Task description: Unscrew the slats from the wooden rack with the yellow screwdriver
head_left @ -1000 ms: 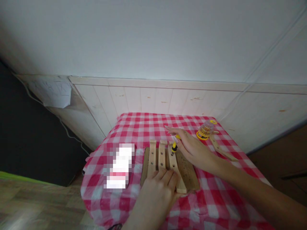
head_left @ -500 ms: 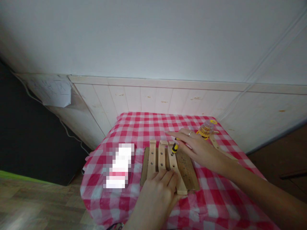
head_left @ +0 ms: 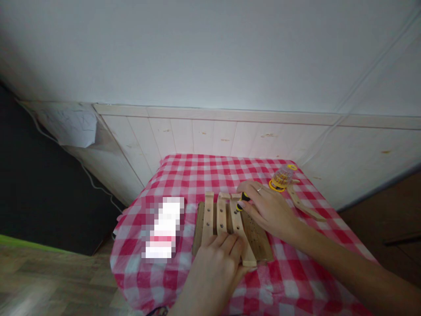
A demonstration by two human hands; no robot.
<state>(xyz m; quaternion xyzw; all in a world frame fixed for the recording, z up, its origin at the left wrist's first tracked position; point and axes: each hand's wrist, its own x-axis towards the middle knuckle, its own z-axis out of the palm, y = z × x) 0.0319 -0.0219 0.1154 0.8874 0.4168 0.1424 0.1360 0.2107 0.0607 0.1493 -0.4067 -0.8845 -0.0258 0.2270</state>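
A wooden slatted board (head_left: 255, 237) with several upright slats lies on the red-and-white checked tablecloth (head_left: 204, 175). My left hand (head_left: 215, 263) lies flat on the board's near end, fingers spread over the slats. My right hand (head_left: 268, 208) is closed round a small yellow-and-black screwdriver (head_left: 242, 201), whose tip rests on the third slat near its far end.
A clear jar with a yellow lid (head_left: 282, 177) lies at the table's far right. A loose wooden piece (head_left: 304, 206) lies beside it. A blurred white-and-red object (head_left: 164, 228) sits left of the board. A white panelled wall (head_left: 230, 136) stands right behind the table.
My right hand's fingers have curled from stretched out to wrapped round the screwdriver handle, and the hand has shifted slightly toward me. The left hand has stayed on the board.
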